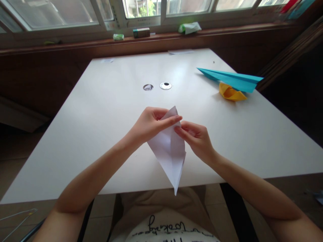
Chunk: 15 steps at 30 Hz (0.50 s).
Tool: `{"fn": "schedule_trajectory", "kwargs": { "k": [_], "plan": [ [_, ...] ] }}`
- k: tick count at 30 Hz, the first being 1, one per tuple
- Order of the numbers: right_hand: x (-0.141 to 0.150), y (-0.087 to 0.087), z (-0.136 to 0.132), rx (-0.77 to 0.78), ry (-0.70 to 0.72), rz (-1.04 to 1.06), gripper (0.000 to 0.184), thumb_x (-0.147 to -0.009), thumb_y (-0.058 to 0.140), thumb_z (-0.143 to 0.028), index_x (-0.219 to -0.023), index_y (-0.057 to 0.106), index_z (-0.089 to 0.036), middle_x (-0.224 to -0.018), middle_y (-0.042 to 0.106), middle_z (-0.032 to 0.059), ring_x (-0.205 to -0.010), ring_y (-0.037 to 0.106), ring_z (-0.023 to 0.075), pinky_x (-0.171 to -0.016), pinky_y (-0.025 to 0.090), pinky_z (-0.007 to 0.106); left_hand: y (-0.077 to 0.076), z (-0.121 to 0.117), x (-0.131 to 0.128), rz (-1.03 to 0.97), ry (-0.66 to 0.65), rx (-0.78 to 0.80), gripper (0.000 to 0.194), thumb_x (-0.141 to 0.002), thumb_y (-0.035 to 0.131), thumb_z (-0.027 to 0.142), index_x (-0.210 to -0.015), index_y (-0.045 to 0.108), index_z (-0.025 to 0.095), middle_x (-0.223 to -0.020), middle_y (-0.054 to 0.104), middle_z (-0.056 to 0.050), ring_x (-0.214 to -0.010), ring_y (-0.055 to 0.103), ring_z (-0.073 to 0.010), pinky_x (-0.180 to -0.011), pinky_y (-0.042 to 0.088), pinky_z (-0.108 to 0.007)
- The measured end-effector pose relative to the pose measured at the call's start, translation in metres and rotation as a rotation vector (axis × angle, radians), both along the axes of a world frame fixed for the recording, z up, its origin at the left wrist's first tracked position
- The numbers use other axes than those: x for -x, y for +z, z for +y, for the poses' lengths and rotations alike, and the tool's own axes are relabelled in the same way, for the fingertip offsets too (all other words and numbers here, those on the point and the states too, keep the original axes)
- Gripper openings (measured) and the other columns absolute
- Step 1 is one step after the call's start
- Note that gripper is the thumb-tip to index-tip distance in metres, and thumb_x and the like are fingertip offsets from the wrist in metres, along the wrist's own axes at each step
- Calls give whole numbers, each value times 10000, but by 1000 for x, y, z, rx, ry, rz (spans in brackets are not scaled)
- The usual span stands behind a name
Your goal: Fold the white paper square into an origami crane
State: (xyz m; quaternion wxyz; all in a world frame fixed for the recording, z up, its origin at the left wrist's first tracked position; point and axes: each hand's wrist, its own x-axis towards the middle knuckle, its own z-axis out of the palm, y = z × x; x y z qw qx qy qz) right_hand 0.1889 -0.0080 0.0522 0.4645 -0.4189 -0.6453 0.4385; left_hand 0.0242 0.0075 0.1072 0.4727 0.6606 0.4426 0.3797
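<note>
A folded sheet of white paper (168, 146) is held up over the near part of the table, one point upward and a longer point down past the table's front edge. My left hand (153, 122) grips it near the upper point, thumb across the front and fingers behind. Below and to the right of that thumb, my right hand (195, 134) pinches the paper's right edge. Part of the fingers of both hands is hidden behind the sheet or the palm.
On the white table (96, 117), a blue paper plane (232, 79) lies at right, with a yellow paper boat (230, 93) beside it. Two round grommet holes (166, 86) sit mid-table. Beyond, the window sill (166, 35) carries a small box (141, 32) and packets (189, 28).
</note>
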Motion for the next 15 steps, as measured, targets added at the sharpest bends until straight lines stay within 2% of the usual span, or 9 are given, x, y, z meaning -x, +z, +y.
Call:
{"fn": "schedule_trajectory", "kwargs": {
  "k": [6, 15],
  "plan": [
    [1, 0, -1, -122, -35, -69, 202, -806, 587, -316, -659, 585, -177, -608, 512, -14, -596, 426, 105, -575, 368, 251, 3, -5, -4, 6, 42, -71, 292, -720, 641, 466, -702, 699, 181, -676, 668, -33, -634, 607, -164, -483, 411, -242],
    [2, 3, -4, -244, -62, -138, 254, -808, 573, -251, -584, 475, -182, -586, 465, -18, -579, 417, 101, -560, 373, 251, -2, -7, -6, -59, -7, -63, 283, -794, 572, 410, -776, 694, 155, -795, 700, -54, -736, 637, -167, -624, 474, -233]
  ]
}}
